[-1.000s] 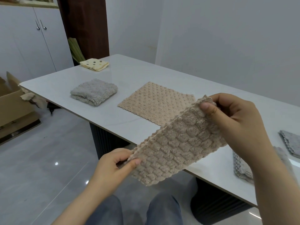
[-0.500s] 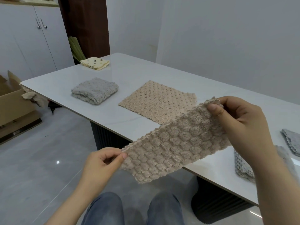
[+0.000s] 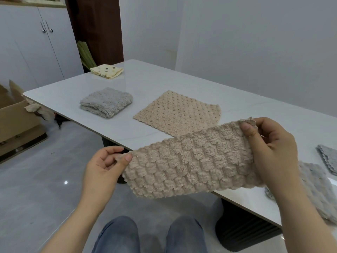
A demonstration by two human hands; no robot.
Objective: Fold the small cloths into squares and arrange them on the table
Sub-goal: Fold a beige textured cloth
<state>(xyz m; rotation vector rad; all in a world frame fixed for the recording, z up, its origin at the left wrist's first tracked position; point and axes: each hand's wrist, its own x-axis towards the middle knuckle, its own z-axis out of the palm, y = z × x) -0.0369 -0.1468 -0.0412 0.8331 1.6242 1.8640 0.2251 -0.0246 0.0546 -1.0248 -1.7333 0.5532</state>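
L hand [image 3: 102, 167] grip pinching beige cloth [image 3: 191, 161] end, R hand [image 3: 269, 148] pinching other end

Beige fleecy cloth [image 3: 191, 161], stretched, airborne

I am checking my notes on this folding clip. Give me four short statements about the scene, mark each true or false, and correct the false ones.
1. The left hand and the right hand pinch opposite ends of the beige fluffy cloth, holding it in the air. True.
2. The grey folded cloth lies on top of the beige dotted cloth. False: they lie apart on the table, with the grey one to the left.
3. The spotted yellow cloth sits near the table's far corner. True.
4. The cardboard box stands on the table. False: it stands on the floor, left of the table.
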